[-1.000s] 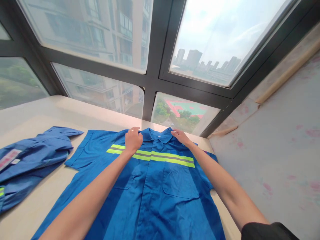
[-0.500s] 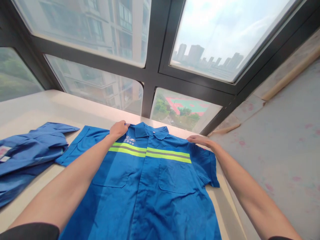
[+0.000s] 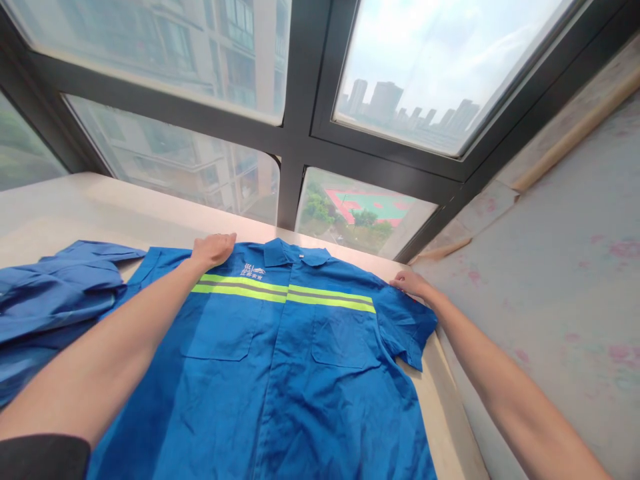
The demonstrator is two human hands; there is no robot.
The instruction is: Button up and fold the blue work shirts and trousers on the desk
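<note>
A blue short-sleeved work shirt (image 3: 295, 373) lies front up on the pale window ledge, its collar toward the glass. Two yellow-green bands with a grey stripe cross its chest, and white lettering shows above them. My left hand (image 3: 215, 250) is closed on the shirt's shoulder edge on the left side, fingers curled. At the opposite shoulder, near the top of the sleeve, my right hand (image 3: 409, 283) pinches the cloth. My left forearm covers part of the left sleeve.
Another blue garment (image 3: 55, 287) lies crumpled on the ledge (image 3: 125, 203) at the left, touching the shirt's sleeve. Dark-framed windows (image 3: 295, 147) rise behind the ledge. A flowered wall (image 3: 550, 280) closes off the right side.
My left hand has moved left along the shoulder, away from the collar. My right hand has shifted outward toward the sleeve. The view has shifted slightly.
</note>
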